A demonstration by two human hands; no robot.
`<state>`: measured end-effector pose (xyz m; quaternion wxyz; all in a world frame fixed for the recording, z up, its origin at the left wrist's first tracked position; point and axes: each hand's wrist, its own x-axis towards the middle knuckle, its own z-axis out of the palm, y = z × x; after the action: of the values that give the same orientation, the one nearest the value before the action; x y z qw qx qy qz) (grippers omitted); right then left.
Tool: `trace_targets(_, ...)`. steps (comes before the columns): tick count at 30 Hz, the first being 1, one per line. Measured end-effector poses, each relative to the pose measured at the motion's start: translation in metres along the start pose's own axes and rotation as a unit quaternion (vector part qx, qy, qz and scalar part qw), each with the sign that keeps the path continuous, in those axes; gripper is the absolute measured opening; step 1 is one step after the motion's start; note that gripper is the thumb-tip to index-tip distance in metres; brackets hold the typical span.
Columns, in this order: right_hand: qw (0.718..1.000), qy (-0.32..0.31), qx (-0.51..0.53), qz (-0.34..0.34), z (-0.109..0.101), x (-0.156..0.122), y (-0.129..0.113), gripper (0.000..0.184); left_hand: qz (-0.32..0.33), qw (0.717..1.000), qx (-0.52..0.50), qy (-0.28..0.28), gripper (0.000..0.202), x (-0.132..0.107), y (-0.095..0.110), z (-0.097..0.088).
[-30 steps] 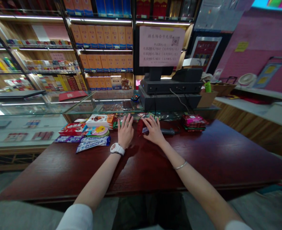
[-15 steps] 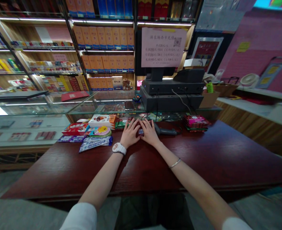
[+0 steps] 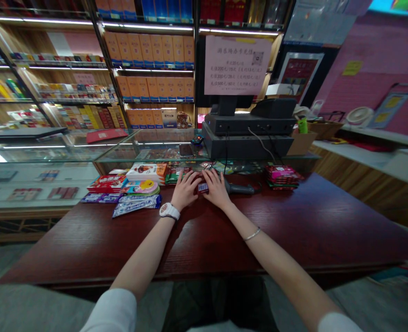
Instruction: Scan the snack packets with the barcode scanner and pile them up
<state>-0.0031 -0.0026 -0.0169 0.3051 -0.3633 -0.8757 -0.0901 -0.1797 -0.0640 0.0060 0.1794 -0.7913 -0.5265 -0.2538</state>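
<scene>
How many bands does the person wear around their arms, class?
2: a white watch on the left wrist, and a thin silver bangle on the right forearm. Sleeves could hide more higher up.

The left hand (image 3: 186, 190) has slid in from its flat spot on the counter (image 3: 294, 230) and now angles toward the right hand (image 3: 218, 188), so the two hands meet around a small red packet (image 3: 202, 186). A second ago, the right hand lay over that packet alone. The packet now sits further left, between both hands, with its white label (image 3: 203, 187) showing in the narrow gap. The head view has also levelled slightly.
</scene>
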Motion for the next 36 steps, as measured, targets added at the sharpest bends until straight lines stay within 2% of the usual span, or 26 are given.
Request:
trace_targets(4,1.000,0.011,-0.010,0.019,-0.007,-0.002,0.013,0.085,-0.003,1.000,-0.018,0.011,0.054,0.001,-0.005,-0.004)
trace_targets(11,1.000,0.003,0.011,-0.018,-0.015,-0.006,0.019,0.083,-0.015,0.999,-0.042,0.002,0.061,-0.001,-0.006,0.000)
trace_targets(20,0.999,-0.004,0.016,-0.037,-0.014,-0.008,0.019,0.081,-0.018,1.000,-0.022,-0.004,0.090,-0.003,-0.007,0.007)
trace_targets(28,1.000,-0.004,0.009,-0.026,-0.012,-0.007,0.015,0.079,-0.032,0.999,-0.022,0.010,0.078,-0.002,0.000,0.005)
trace_targets(36,1.000,0.005,0.019,-0.022,-0.031,-0.012,0.026,0.079,-0.066,0.996,-0.040,0.034,0.077,-0.002,-0.007,0.002)
